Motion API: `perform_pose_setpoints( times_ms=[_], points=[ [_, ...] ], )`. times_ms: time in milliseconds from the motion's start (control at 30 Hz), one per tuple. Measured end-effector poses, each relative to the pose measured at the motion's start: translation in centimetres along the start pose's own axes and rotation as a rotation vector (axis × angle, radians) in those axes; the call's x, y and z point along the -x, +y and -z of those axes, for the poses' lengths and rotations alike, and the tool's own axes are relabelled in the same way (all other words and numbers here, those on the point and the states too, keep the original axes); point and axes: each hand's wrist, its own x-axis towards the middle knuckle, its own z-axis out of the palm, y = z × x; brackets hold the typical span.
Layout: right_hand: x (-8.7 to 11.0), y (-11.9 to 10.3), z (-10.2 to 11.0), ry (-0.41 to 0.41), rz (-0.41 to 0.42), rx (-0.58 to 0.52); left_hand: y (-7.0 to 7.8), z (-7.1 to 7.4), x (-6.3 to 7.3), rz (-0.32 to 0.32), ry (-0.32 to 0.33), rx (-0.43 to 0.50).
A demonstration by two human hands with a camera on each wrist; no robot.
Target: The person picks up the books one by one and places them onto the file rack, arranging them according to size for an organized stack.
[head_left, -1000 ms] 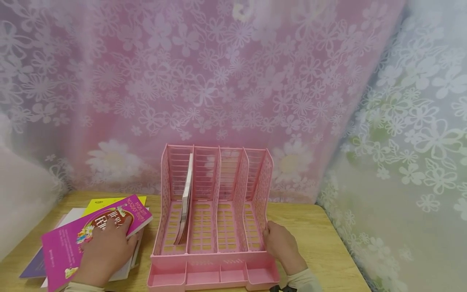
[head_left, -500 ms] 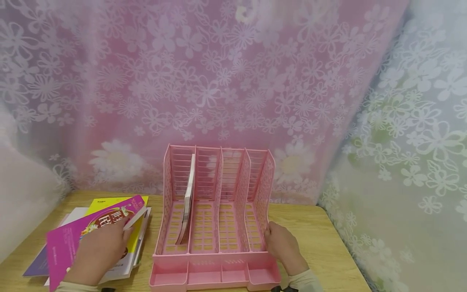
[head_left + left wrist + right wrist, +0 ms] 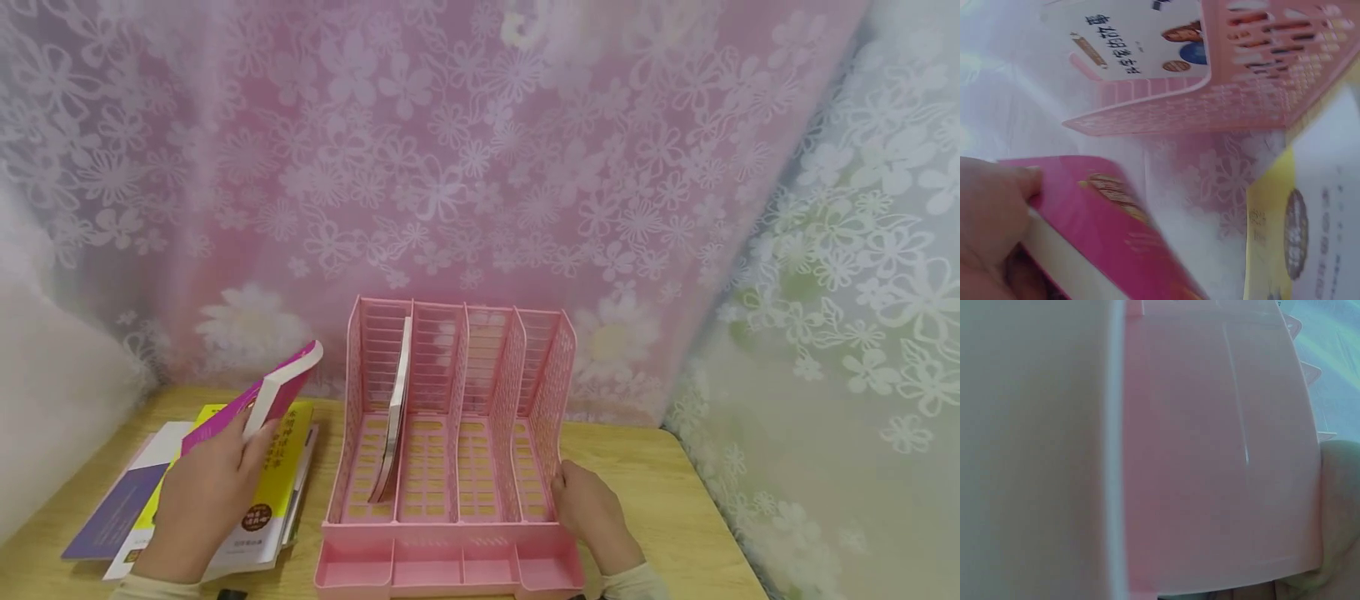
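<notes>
My left hand [image 3: 206, 492] grips a magenta paperback book [image 3: 222, 423], tilted and raised over a pile of books at the left. Its white page edges face right, with the thumb on the near side. In the left wrist view the same magenta book [image 3: 1100, 225] slants down from the fingers. A pink plastic file rack [image 3: 567, 367] with upright dividers stands in the middle. One thin book [image 3: 396, 408] leans upright in its leftmost slot. My right hand [image 3: 592, 504] holds the rack's right side panel near its lower front; the right wrist view shows the panel [image 3: 1210, 456] close up.
A yellow-and-white book [image 3: 294, 446] tops the left pile, over a purple-blue book [image 3: 123, 515] and others. Low pink compartments [image 3: 427, 571] front the rack. A floral curtain [image 3: 480, 183] hangs behind the wooden table [image 3: 652, 483].
My left hand has taken hold of the magenta book and lifted it off the pile, tilting it and uncovering the yellow-and-white book. The right hand keeps its place on the rack.
</notes>
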Motion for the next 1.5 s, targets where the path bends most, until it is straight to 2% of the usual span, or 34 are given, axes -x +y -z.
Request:
perform_pose_setpoints(
  times_ms=[167,267,500,600,733,833,933,1100,1167,1233,1333,1500],
  points=[
    [0.0,0.1,-0.1,0.020,0.015,0.013,0.4,-0.2,0.4,0.020,0.173,0.106],
    [-0.1,0.2,-0.2,0.009,0.011,0.004,0.5,-0.2,0.5,0.051,0.216,0.172],
    [-0.1,0.2,-0.1,0.015,0.012,-0.008,0.4,-0.1,0.3,0.121,0.298,0.389],
    [-0.2,0.1,-0.1,0.017,0.012,-0.003,0.2,0.1,0.1,0.140,0.311,0.389],
    [-0.1,0.0,-0.1,0.014,0.011,0.005,-0.2,0.6,0.1,0.161,0.314,0.283],
    [-0.1,0.0,-0.1,0.017,0.012,0.008,-0.5,1.2,0.3,0.178,0.281,0.212],
    [-0.1,0.0,-0.1,0.024,0.012,0.010,-0.6,1.8,0.5,0.161,0.208,0.154],
    [-0.1,0.1,0.0,0.010,0.003,0.014,-0.8,2.1,0.4,0.156,-0.100,0.100],
    [-0.1,0.1,0.0,0.002,-0.004,0.013,-0.7,1.8,0.3,0.143,-0.186,0.086],
    [-0.1,0.1,0.0,-0.001,-0.006,0.013,-0.5,1.3,0.2,0.107,-0.201,0.068],
    [-0.1,0.1,-0.1,-0.005,-0.002,0.009,-0.1,1.0,0.3,0.069,-0.175,0.046],
    [-0.1,0.1,-0.1,0.009,0.006,0.012,-0.1,1.0,0.1,0.089,-0.163,0.052]
  ],
)
